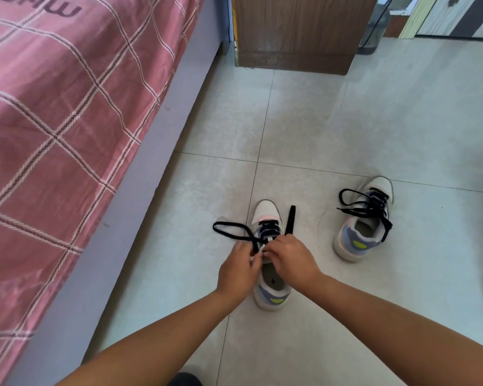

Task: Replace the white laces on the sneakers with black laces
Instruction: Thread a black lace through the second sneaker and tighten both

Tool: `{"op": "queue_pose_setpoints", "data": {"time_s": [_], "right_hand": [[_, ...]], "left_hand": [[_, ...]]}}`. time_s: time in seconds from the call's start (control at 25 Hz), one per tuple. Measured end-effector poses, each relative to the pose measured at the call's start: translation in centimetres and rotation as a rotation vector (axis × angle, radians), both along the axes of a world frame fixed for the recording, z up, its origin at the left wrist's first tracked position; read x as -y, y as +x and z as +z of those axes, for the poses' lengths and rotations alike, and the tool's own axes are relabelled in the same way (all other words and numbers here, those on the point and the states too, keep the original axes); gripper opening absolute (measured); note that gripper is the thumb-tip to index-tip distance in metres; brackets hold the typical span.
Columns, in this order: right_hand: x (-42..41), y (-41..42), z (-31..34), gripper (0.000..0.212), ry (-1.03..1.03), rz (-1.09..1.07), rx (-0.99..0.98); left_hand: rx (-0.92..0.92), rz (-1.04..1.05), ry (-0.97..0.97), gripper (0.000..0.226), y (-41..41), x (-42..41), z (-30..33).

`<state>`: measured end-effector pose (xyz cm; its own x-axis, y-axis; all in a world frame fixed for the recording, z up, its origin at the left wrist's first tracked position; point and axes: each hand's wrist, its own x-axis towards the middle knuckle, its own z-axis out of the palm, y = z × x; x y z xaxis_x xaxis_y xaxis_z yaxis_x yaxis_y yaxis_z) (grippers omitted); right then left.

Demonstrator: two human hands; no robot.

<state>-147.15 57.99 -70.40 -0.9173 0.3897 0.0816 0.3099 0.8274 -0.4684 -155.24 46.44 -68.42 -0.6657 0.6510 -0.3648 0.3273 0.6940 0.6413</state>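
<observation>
Hands: left hand [239, 270] and right hand [290, 259] both pinch black lace [236, 232]
Near sneaker [268, 274]: toe points away, long axis front-to-back
2nd sneaker [365, 218]: parallel, right

The floor [346, 129] is smooth, faintly glossy pale tile, the bedspread [53, 107] is matt woven checked cloth, the cabinet [296, 32] shows brown wood grain, and the flat black laces [232, 231] look like matt fabric on the near sneaker [265, 213].

Two pale grey-and-blue sneakers upright on floor tiles, near sneaker [268, 246] part-threaded with black lace [234, 232], far sneaker [363, 221] right of it, black-laced, untied.
</observation>
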Motion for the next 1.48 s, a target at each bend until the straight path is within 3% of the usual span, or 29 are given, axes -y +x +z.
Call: {"op": "queue_pose_setpoints", "data": {"time_s": [0.04,0.12,0.2,0.32,0.6,0.72,0.88,1.0,1.12,1.2,1.28,1.36,1.48], "right_hand": [[0.1,0.0,-0.2,0.008,-0.015,-0.028,-0.032],[0.5,0.0,0.0,0.009,-0.033,-0.093,-0.071],[1.1,-0.1,0.0,0.01,0.008,-0.124,-0.102],[1.3,0.2,0.2,0.018,0.108,-0.076,-0.223],[3.0,2.1,5.0,0.018,0.064,0.118,-0.482],[4.8,3.4,9.4,0.02,-0.067,0.176,-0.575],[6.5,5.8,14.2,0.01,-0.063,0.352,-0.743],[5.3,6.3,13.3,0.009,-0.02,0.373,-0.717],[3.9,5.9,12.4,0.006,-0.017,0.328,-0.675],[3.9,6.0,12.5,0.006,-0.047,0.337,-0.691],[3.9,6.3,12.6,0.008,-0.11,0.319,-0.678],[3.7,6.4,12.6,0.01,-0.173,0.236,-0.656],[3.2,7.0,12.6,0.015,-0.203,0.244,-0.655]], "left_hand": [[-0.069,-0.075,-0.073,0.028,0.7,0.4,-0.2],[0.046,-0.058,-0.188,0.038,1.6,0.7,-0.6],[0.13,-0.055,-0.296,0.031,1.7,-0.2,-0.5],[0.091,-0.058,-0.4,0.028,0.9,-2.1,-0.2],[0.116,-0.148,-0.441,0.029,-0.7,-2.4,-0.9],[0.174,-0.128,-0.373,0.013,-1.1,-2.4,-0.7],[0.121,-0.121,-0.386,0.027,-0.9,-2.9,0.2],[0.07,-0.179,-0.39,0.049,-1.1,-2.4,1.1],[-0.09,-0.379,-0.192,0.074,-1.0,-0.7,3.4],[-0.029,-0.557,0.076,0.053,-0.5,0.7,6.1],[-0.086,-0.71,0.276,0.022,-0.1,1.8,7.2],[-0.153,-0.807,0.312,0.015,0.1,2.9,6.8],[-0.27,-0.814,0.286,0.027,0.7,3.9,5.9]]}}
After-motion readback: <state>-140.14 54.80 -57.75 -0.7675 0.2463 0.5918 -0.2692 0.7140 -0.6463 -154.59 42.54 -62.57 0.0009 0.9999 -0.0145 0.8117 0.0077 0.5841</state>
